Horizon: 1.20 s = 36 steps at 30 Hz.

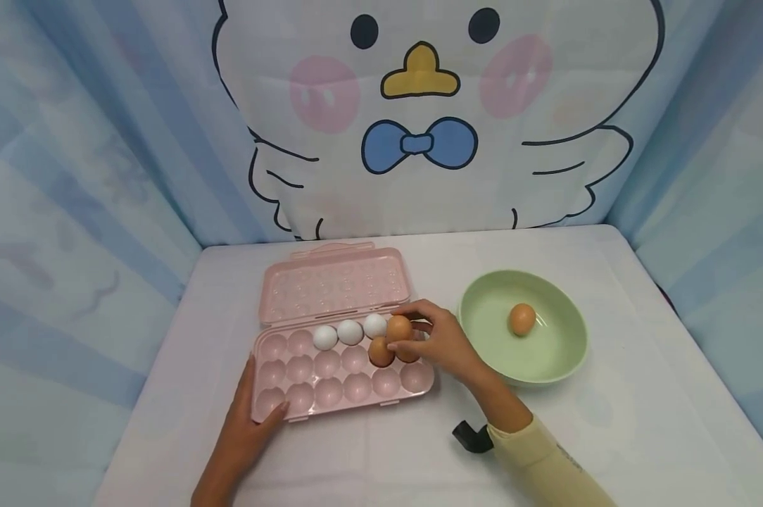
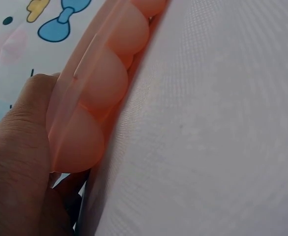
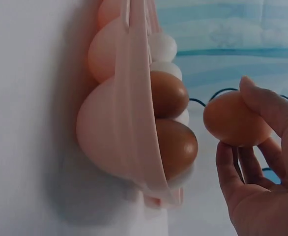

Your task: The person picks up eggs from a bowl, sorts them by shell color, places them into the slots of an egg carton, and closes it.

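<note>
A pink egg carton [image 1: 341,386] lies open, its lid [image 1: 333,285] folded back. My left hand [image 1: 247,429] grips its front left corner, thumb over the rim. Three white eggs, one of them at the left end [image 1: 325,337], sit in the back row. Two brown eggs, including the left one [image 1: 380,351], sit toward the right of the middle row. My right hand [image 1: 445,345] pinches another brown egg [image 3: 235,119] between thumb and fingers. In the right wrist view a gap shows between this egg and the carton's eggs.
A light green bowl [image 1: 492,355] with one brown egg [image 1: 522,319] in it stands to the right of the carton. A small black object [image 1: 472,437] shows beside my right sleeve. A curtain with a cartoon bird [image 1: 419,197] hangs behind the white table.
</note>
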Available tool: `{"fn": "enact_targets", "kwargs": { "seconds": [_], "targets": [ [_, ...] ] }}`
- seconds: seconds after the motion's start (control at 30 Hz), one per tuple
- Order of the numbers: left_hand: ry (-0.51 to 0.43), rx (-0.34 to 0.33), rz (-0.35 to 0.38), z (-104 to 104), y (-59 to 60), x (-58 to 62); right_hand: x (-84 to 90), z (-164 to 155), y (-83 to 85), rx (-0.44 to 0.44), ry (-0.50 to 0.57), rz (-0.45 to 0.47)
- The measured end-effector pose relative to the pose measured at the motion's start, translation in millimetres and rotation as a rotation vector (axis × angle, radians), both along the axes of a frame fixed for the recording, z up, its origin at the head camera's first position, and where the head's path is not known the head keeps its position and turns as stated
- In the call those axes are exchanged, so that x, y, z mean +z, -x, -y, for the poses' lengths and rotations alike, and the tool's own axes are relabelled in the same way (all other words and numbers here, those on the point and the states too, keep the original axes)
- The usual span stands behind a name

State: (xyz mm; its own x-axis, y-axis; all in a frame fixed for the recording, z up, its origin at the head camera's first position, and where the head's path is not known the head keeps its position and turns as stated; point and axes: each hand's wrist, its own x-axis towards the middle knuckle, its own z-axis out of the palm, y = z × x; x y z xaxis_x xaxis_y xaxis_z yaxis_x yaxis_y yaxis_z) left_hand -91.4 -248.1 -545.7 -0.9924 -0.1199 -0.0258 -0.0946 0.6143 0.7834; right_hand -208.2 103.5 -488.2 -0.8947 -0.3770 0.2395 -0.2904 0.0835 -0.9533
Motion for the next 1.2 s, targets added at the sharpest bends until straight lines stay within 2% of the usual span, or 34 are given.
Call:
{"fn": "enact_targets", "kwargs": {
  "seconds": [0.37,0.57,0.87,1.07,1.2],
  "targets": [
    [0.003,0.006,0.017,-0.5,0.9,-0.8,-3.5,42.6,3.5,0.055,-0.076,-0.104],
    [-0.007,0.005,0.016,0.4,0.5,-0.9,-6.2,58.9,0.6,0.097,-0.128,-0.126],
    [-0.012,-0.001,0.016,0.5,-0.3,-0.3,-11.5,66.9,-1.7,0.136,-0.348,-0.243],
    [-0.013,-0.002,0.012,0.9,-0.6,-0.5,-19.3,72.1,-1.9,0.147,-0.362,-0.262],
    [-0.017,0.001,0.014,1.0,-0.3,-0.9,-20.3,75.0,-2.7,0.138,-0.413,-0.27]
  ]
}}
